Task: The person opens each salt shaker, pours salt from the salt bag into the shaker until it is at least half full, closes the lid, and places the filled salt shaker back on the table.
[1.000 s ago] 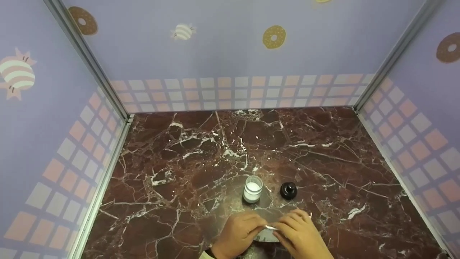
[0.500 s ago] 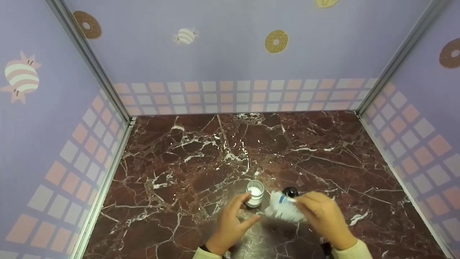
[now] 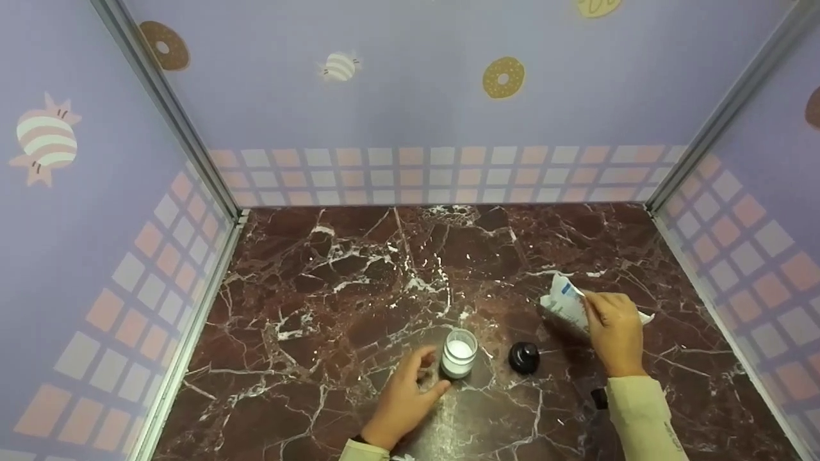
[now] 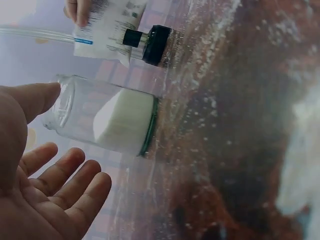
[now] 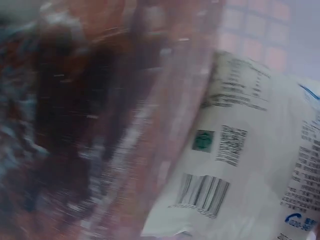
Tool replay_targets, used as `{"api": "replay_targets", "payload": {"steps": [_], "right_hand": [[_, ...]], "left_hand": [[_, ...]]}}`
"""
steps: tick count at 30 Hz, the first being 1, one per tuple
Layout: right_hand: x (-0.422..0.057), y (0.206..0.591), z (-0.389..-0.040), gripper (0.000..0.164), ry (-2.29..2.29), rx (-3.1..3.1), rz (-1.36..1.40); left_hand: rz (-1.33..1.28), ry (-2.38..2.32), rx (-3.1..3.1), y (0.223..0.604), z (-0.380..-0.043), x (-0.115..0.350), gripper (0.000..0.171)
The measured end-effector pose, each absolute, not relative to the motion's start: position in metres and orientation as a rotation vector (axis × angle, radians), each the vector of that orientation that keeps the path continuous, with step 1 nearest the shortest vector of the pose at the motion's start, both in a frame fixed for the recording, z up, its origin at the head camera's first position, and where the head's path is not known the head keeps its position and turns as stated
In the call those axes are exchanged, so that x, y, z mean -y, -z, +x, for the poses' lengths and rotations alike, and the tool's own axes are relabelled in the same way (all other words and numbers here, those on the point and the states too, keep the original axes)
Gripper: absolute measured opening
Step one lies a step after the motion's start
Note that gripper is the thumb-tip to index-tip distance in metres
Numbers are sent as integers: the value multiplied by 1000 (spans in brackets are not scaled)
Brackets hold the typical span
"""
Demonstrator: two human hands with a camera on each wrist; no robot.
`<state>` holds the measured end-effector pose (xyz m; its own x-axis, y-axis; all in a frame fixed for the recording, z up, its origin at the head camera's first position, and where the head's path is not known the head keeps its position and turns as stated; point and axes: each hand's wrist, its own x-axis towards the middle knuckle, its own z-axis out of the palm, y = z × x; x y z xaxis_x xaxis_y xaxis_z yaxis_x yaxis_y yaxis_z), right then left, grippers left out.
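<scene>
A clear glass jar partly filled with white powder stands upright and uncovered on the table. My left hand is beside it, thumb and fingers spread toward its near left side; whether the thumb touches the glass I cannot tell. Farther right, my right hand grips the top of a white printed plastic bag. The bag's barcode and small print show in the right wrist view. A clear rod-like strip runs from the bag's blue-marked edge. To the jar's right sits a black knobbed lid.
White specks are scattered over the dark red marbled table. Purple patterned panels enclose the back and both sides. A small black object shows beside the right sleeve.
Both hands were together at the near edge, pinching a white strip. They have parted: my right hand has carried the bag right and away, while my left has opened beside the jar.
</scene>
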<state>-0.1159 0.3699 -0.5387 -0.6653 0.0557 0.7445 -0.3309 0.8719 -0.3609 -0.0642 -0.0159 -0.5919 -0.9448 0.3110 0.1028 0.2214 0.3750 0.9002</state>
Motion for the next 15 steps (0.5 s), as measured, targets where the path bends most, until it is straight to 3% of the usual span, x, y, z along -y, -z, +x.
{"api": "replay_targets", "payload": {"steps": [10,15], "right_hand": [[-374,572,-117,12,-631,2278,142],[-369,571,-119,13,-637,2317,92]], "left_hand": [[508,-1638,-2504,606,-70,18,66],[500,-1595,-2500,606,-75,19,75]]}}
